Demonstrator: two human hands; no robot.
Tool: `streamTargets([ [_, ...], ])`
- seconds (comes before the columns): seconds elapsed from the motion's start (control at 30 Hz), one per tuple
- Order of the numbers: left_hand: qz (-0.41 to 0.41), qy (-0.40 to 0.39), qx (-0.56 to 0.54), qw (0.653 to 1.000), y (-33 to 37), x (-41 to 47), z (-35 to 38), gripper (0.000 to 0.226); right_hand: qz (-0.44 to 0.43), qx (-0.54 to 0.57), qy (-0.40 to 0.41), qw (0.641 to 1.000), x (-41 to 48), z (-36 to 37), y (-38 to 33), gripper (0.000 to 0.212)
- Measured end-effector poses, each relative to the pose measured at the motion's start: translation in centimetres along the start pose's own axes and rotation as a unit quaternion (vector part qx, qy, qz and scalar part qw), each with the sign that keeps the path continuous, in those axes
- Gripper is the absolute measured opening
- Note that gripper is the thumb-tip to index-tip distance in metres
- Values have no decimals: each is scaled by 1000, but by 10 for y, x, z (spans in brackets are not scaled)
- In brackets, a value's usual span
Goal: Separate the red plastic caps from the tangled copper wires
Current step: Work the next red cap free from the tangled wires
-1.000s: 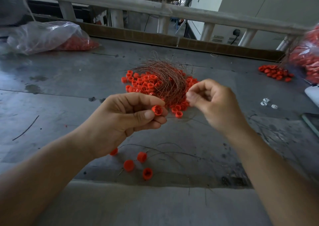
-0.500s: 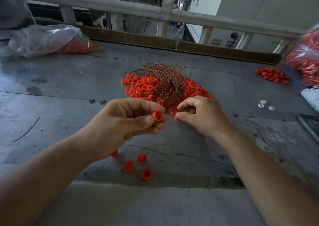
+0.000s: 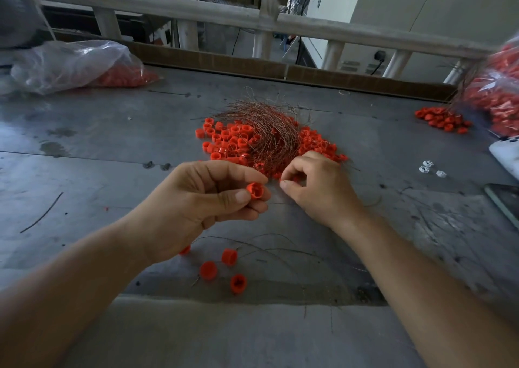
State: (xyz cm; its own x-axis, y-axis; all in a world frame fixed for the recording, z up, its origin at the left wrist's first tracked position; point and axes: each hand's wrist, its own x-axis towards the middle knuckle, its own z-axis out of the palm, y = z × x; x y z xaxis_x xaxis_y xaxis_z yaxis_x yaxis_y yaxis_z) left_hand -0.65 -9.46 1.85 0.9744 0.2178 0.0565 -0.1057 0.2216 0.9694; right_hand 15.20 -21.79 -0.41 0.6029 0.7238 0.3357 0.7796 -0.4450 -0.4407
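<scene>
On the grey surface (image 3: 112,148), a heap of red caps (image 3: 224,140) lies mixed up with the copper wires (image 3: 269,131) — just past both hands. The left hand (image 3: 202,207) pinches one red cap (image 3: 255,190) between thumb and fingers, up off the surface. The right hand (image 3: 314,188) is curled at the near edge of the heap — I cannot tell if it holds anything.

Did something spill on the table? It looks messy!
Yes: red caps lie spilled beside the plastic bag at the right edge. A few loose caps sit scattered near the front edge, and a stray wire lies alone at the left.
</scene>
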Motion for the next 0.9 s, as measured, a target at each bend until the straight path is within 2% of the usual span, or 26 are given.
streamTargets([
  [0.13,2,6,4,1000,0,0,-1,26,40,138,88,986,-1,-19,-3,21],
  [0.2,2,13,9,1000,0,1,-1,26,55,216,99,970,-2,-30,-5,22],
  [0.3,4,22,20,1000,-1,2,-1,27,42,384,45,921,-8,-40,-17,18],
  [0.37,6,25,25,999,-1,2,0,27,47,493,-31,868,-13,-40,-25,14],
  [0.43,12,28,32,999,-1,2,0,28,66,560,-89,821,-16,-35,-31,19],
  [0.47,16,28,37,999,0,2,0,29,73,570,-102,812,-17,-33,-33,21],
  [0.63,28,43,40,998,-1,2,-1,26,74,550,-103,826,-19,-27,-37,21],
  [0.9,33,57,59,996,-1,3,0,21,22,498,-73,864,-21,-22,-41,20],
])
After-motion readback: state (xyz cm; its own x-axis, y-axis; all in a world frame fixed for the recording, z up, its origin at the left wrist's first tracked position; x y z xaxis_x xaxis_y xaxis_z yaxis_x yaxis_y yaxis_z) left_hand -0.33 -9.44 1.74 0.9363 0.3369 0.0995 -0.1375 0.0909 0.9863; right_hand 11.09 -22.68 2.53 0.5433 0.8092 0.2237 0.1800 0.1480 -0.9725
